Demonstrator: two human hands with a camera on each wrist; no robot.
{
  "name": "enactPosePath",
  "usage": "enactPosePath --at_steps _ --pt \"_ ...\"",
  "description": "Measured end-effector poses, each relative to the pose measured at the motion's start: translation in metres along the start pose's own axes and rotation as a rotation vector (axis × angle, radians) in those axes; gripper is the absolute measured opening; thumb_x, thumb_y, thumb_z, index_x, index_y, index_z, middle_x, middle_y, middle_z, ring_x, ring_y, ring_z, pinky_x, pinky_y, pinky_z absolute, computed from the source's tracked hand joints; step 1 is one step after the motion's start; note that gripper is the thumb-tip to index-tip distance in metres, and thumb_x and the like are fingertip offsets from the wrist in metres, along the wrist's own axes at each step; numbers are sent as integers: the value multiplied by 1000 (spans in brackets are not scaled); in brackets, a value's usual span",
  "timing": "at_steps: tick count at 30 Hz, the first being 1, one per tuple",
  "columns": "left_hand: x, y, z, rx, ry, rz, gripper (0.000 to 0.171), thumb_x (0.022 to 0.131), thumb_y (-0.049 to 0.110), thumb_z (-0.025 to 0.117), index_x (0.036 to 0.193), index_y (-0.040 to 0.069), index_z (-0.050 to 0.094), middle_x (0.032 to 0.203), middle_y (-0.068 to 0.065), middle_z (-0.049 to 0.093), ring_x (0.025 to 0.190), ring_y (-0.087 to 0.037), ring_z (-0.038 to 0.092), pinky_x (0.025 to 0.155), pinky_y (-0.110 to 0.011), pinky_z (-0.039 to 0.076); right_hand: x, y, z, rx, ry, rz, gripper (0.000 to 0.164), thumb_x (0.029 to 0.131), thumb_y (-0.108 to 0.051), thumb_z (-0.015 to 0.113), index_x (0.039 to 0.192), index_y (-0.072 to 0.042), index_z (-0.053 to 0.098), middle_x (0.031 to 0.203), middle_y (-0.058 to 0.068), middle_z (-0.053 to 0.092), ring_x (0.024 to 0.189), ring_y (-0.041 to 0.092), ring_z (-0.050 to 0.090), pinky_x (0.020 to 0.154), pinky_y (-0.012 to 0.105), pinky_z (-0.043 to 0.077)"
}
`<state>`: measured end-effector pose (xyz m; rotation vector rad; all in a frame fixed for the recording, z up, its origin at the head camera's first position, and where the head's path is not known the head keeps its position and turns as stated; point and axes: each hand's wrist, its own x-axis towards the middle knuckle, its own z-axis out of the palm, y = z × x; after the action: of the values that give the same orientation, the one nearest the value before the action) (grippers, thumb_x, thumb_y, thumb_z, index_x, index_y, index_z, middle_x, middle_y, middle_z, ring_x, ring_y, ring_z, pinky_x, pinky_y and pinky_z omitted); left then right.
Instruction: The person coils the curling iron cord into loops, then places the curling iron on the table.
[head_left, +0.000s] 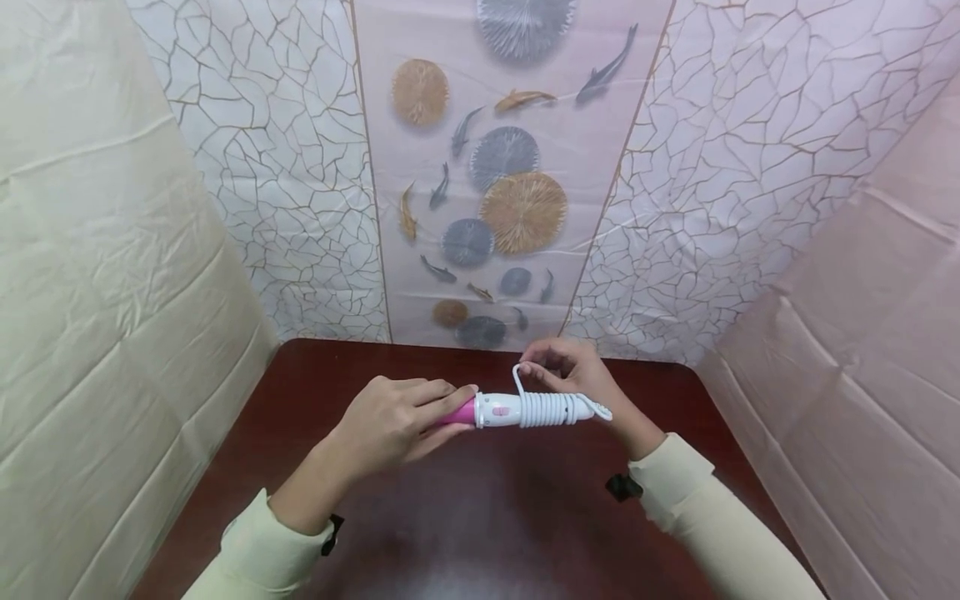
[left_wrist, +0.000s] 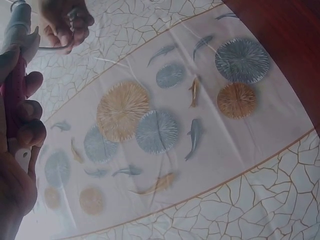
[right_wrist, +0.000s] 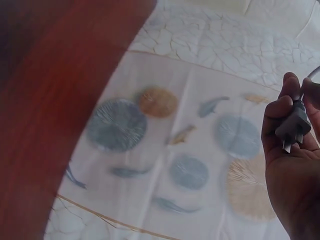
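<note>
A pink and white hair styling iron (head_left: 497,412) is held sideways above the table, its white handle pointing right. My left hand (head_left: 393,418) grips the pink part, thumb and fingers wrapped round it; the left wrist view shows the fingers curled on the pink body (left_wrist: 15,95). The white cord (head_left: 547,409) is wound in several tight coils around the handle, with a loop at its far right tip. Its free end rises to my right hand (head_left: 573,367), which pinches it behind the handle. Within the right fingers, the two-pin plug (right_wrist: 294,125) shows in the right wrist view.
Beneath the hands lies a dark red-brown table (head_left: 465,517) with rounded far corners. A patterned cloth backdrop (head_left: 480,192) stands directly behind its far edge. Pale quilted panels flank it, one on the left (head_left: 112,292) and one on the right (head_left: 847,333).
</note>
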<state>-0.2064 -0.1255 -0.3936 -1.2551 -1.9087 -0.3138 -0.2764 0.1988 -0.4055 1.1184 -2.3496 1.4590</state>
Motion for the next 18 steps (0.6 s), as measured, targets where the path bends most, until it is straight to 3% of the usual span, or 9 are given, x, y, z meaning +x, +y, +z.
enactPosePath --at_steps 3,7,10,15,18 --pt "1 -2 -1 18 -1 -10 43 96 38 87 132 17 81 100 7 78 72 -8 69 56 -25 53 -8 4 9 4 9 59 11 103 0 74 111 -5 79 100 15 79 80 8 69 69 23 57" --pt "0 -6 2 15 7 -31 42 95 38 87 131 16 81 100 5 80 74 -9 73 57 -26 55 -17 10 24 -92 17 -41 24 93 8 79 113 -5 79 101 9 81 89 5 71 78 24 60" --pt "-1 -8 4 8 4 -51 41 95 37 87 130 16 82 101 3 81 74 -10 74 57 -26 56 -24 11 35 -104 5 -79 28 89 13 79 113 0 78 97 14 82 89 7 74 80 26 63" --pt "-4 -11 7 18 -6 -87 43 92 36 90 129 15 82 100 3 81 71 -9 73 56 -27 55 -39 8 48 27 -14 62 15 100 6 74 114 2 78 90 16 81 79 19 77 72 33 65" --pt "-6 -13 10 30 -13 -112 43 91 37 91 128 16 83 99 4 81 69 -9 72 55 -27 54 -47 7 54 12 6 61 12 101 3 75 112 1 79 91 12 82 79 20 78 71 33 66"
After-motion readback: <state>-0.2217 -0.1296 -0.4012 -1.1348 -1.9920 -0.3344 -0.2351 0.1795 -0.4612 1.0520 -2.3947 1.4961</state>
